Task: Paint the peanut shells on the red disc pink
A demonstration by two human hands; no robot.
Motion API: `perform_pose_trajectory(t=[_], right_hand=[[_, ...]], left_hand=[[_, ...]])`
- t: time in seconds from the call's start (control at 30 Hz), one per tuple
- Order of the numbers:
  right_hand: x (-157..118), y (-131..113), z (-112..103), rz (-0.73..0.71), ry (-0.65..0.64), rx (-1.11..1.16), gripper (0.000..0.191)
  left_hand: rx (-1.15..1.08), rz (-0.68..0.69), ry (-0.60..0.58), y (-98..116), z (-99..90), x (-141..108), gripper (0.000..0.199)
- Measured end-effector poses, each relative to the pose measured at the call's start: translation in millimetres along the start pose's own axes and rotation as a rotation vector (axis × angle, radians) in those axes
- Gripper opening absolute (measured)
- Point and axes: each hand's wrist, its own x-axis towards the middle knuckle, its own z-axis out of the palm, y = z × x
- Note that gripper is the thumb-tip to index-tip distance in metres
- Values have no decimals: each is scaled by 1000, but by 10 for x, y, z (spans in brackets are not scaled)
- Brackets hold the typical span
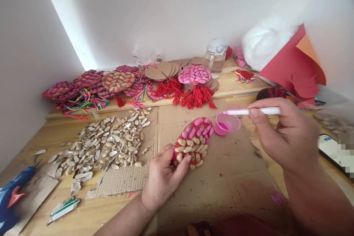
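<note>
Pink dye could spill if right hand, pinching white pen-like applicator, bumps clear plastic cup beside peanut-shell disc left hand clasps.

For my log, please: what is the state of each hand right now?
Left hand: closed, holding the peanut-covered disc.
Right hand: closed, holding a white stick.

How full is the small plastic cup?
Partly filled: the cup holds pink liquid at its bottom, with clear wall visible above it.
</note>
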Motion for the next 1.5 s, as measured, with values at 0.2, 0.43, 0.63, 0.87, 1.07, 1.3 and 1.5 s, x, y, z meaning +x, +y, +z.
perform_pose_trajectory(t=[0.2, 0.43, 0.63, 0.87, 1.07, 1.3, 1.5], right_hand=[[-135, -572, -41, -68, -63, 421, 26], [-203, -601, 119, -216, -164, 415, 25], [-229, -542, 157, -203, -167, 396, 28], [-241, -502, 190, -149, -115, 347, 24], [-237, -507, 172, -165, -106, 374, 26], [-258, -484, 184, -144, -100, 346, 26], [-244, -522, 162, -265, -179, 380, 24]], left_hand=[[-5, -15, -20, -3, -1, -31, 19], [-16, 4, -5, 35, -15, -3, 22], [-27, 4, -13, 14, -11, -20, 20], [-36, -10, -21, -2, -1, -32, 14], [-52, -19, -24, -16, -10, -37, 12], [-66, -45, -18, -29, 0, -46, 13], [-64, -30, -10, 30, -14, -11, 18]])
